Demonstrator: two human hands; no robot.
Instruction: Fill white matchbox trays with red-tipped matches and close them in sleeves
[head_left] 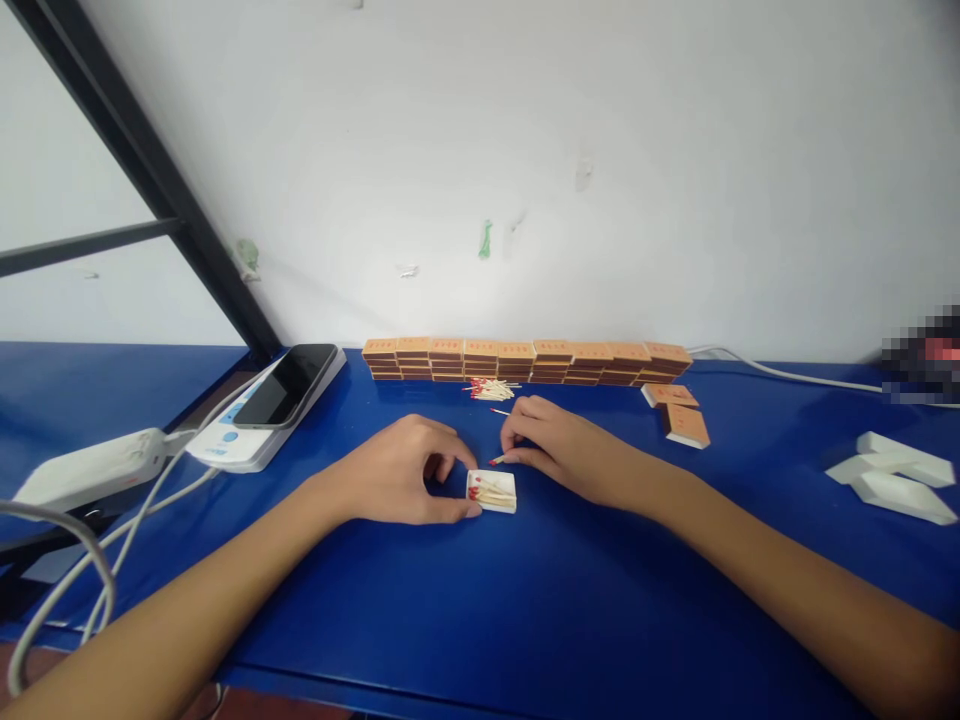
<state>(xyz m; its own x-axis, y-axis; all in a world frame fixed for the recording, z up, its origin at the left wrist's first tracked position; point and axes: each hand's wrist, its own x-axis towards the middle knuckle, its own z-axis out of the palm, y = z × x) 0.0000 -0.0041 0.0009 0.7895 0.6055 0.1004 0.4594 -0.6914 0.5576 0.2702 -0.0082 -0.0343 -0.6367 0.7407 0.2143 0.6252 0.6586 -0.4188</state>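
Observation:
A small white matchbox tray lies on the blue table, with several red-tipped matches inside. My left hand holds the tray's left end, index finger at the far corner and thumb at the near one. Just above and right of the tray, my right hand is closed in a pinch on matches; two red heads stick out to the left of its fingers. Beyond it, a loose pile of matches lies in front of a long row of stacked matchboxes.
Two orange matchboxes lie at the right end of the row. Several white folded pieces lie far right. A phone rests on a white power strip at left, near cables and a white adapter. A wall stands behind.

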